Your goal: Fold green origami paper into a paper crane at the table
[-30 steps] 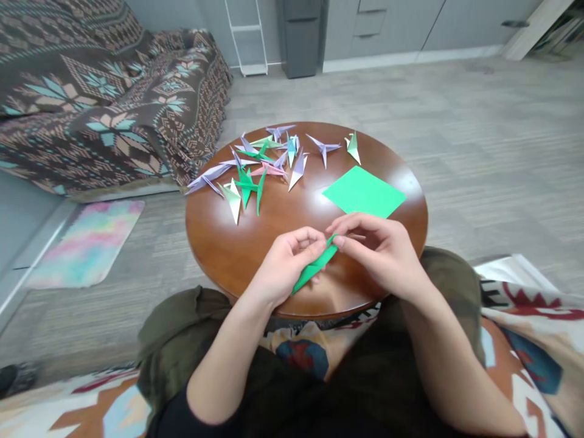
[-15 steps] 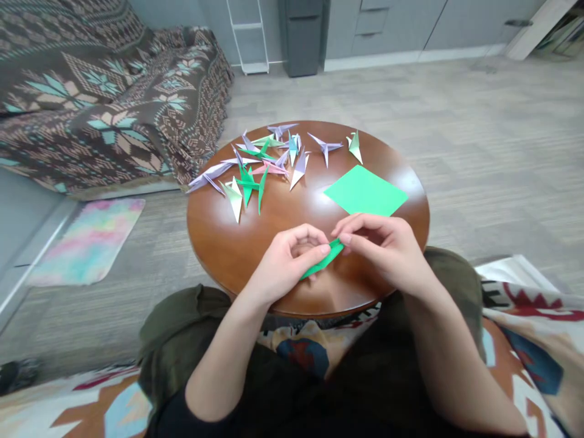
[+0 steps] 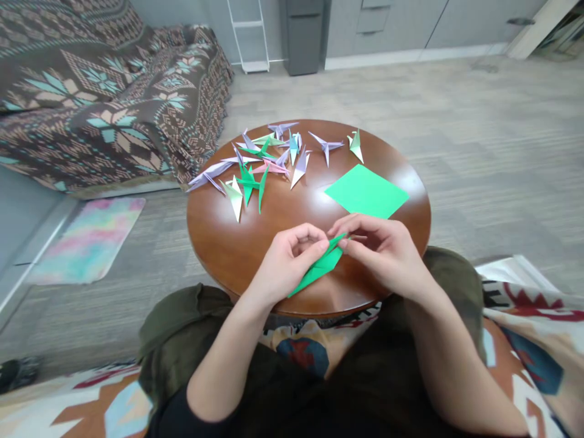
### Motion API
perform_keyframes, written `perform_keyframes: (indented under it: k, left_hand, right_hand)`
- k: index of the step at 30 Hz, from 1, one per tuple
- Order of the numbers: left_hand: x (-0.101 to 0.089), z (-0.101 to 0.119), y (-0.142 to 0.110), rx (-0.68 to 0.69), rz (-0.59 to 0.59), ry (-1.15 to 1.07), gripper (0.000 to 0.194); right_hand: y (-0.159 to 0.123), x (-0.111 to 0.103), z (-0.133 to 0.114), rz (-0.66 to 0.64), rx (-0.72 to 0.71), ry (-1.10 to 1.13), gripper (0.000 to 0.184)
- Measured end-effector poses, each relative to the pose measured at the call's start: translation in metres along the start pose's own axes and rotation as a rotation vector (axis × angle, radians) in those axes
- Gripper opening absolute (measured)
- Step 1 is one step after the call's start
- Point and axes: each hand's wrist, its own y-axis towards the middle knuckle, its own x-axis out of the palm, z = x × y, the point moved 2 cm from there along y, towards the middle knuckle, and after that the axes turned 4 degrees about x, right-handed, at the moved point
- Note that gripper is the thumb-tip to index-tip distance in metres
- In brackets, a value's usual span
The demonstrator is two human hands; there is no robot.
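A folded piece of green origami paper (image 3: 320,266) is held just above the near part of the round wooden table (image 3: 219,237). My left hand (image 3: 294,258) pinches its left side between thumb and fingers. At its upper right end, my right hand (image 3: 378,246) grips the paper with thumb and fingertips. Part of the folded paper is hidden by the fingers. Just beyond my right hand lies a flat green square sheet (image 3: 367,191).
Several folded paper cranes crowd the table's far left, among them a pink crane (image 3: 271,167) and a green crane (image 3: 249,182). A purple crane (image 3: 326,147) and a pale green crane (image 3: 355,146) stand farther right. A patterned sofa (image 3: 114,115) is beyond the table.
The green paper in my hands has turned and opened out, showing a wider face and a point toward the lower left. Both hands stay nearly in place.
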Motion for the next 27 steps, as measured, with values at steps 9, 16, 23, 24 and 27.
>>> perform_keyframes:
  k: [9,16,23,24,27]
  left_hand:
    - [0.0016,-0.0046,0.0024,0.186,0.161,0.141,0.012]
    - [0.006,-0.0038,-0.0025,0.273,0.198,0.189,0.005]
    - [0.0053,-0.0004,-0.0027,0.232,0.151,0.113,0.015]
    - [0.0047,-0.0001,-0.0024,0.216,0.143,0.104,0.019]
    - [0.0034,-0.0027,-0.0015,0.114,0.103,0.011,0.022]
  right_hand:
    - [0.0024,0.0045,0.0079,0.15,0.038,0.05,0.01]
    - [0.0017,0.0082,0.0056,0.143,-0.018,0.007,0.008]
    - [0.0033,0.0045,0.0092,0.169,-0.078,0.033,0.008]
    - [0.0033,0.0039,0.0093,0.181,-0.09,0.024,0.008]
    - [0.0029,0.0027,0.0092,0.195,-0.105,-0.007,0.009]
